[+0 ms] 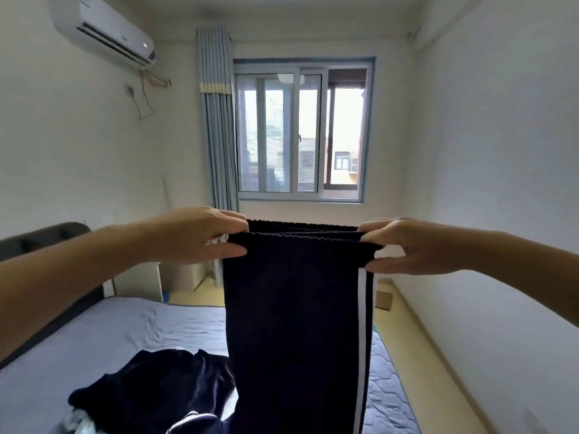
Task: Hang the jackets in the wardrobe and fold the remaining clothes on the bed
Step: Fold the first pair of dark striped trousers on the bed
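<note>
Left hand & right hand pinch trousers waistband, held up over bed; unfolded yet, 1 dark garment left near its front edge.

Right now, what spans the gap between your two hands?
In the head view, the ribbed waistband of the dark trousers spans it, pinched at its ends by the left hand and the right hand.

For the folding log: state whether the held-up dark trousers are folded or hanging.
Hanging, not yet folded: left hand and right hand pinch the waistband, and the dark trousers drop straight down out of frame.
</note>
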Motion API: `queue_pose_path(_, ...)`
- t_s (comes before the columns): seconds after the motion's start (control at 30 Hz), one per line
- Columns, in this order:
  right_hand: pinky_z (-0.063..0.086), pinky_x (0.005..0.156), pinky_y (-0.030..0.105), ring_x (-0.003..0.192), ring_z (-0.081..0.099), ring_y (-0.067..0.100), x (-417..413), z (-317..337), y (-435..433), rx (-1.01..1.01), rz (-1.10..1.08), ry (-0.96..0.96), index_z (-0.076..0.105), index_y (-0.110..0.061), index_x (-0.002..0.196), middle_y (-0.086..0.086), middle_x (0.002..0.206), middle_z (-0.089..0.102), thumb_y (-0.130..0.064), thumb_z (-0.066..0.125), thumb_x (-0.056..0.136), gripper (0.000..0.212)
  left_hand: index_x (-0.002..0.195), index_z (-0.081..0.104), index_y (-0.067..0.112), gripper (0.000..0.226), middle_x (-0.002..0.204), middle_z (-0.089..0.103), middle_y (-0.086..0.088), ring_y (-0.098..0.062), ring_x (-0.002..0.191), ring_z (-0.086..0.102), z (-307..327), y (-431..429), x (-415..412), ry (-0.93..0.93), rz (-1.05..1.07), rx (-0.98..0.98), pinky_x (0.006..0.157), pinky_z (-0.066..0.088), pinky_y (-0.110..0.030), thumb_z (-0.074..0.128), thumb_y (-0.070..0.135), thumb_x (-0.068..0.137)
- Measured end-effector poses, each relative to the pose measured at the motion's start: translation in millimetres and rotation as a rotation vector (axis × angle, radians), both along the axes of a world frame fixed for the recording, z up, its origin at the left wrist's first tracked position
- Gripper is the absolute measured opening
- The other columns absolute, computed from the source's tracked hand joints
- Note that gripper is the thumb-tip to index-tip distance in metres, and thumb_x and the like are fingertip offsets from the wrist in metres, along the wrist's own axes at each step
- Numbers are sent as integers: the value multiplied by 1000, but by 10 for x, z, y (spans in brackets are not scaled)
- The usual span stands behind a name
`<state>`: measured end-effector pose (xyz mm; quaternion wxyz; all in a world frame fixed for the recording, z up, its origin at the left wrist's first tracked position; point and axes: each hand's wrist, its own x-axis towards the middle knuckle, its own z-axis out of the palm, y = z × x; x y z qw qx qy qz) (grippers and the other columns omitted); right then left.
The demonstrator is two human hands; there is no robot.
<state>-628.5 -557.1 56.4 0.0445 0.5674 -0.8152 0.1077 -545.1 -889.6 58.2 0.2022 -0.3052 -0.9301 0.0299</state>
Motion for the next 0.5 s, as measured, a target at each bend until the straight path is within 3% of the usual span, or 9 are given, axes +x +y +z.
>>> queue_pose_path(0.1, 49, 82, 33, 94, 59, 9, 69, 93, -85, 21, 41, 78, 67, -24, 105, -13, 100, 59, -34, 52, 96, 21, 76, 52, 18, 33, 74, 51, 9, 1, 74, 48, 53, 110, -52, 2, -64, 51, 68, 38, -21, 47, 48, 88)
queue_pose_path(0.2, 48, 76, 28, 84, 59, 11, 141, 159, -168, -26, 57, 93, 68, -16, 96, -8, 91, 59, -42, 46, 97, 34, 79, 58, 17, 34, 77, 56, 8, -5, 82, 52, 121, 287, -87, -2, -150, 94, 74, 40, -18, 50, 48, 88)
queue_pose_path(0.27, 49, 78, 26, 86, 60, 12, 145, 196, -176, -111, 55, 99, 69, -12, 98, -3, 92, 61, -37, 51, 94, 31, 87, 64, 16, 30, 83, 60, 8, -3, 81, 56, 164, 336, -90, 33, -158, 178, 75, 42, -16, 56, 45, 85)
queue_pose_path(0.37, 55, 81, 29, 85, 63, 13, 102, 200, -161, -306, 17, 46, 62, -17, 96, -7, 89, 61, -17, 65, 87, 9, 88, 63, 18, 13, 83, 61, 8, -8, 77, 60, 249, 363, -78, 112, -165, 314, 74, 49, -22, 70, 26, 81)
queue_pose_path(0.5, 56, 69, 28, 72, 63, 14, 61, 216, -210, -448, -35, -138, 47, -38, 105, -12, 96, 54, -8, 75, 78, 49, 80, 55, 21, 20, 90, 56, 8, -15, 80, 59, 320, 453, -55, 106, -194, 345, 74, 53, -32, 74, 12, 78)
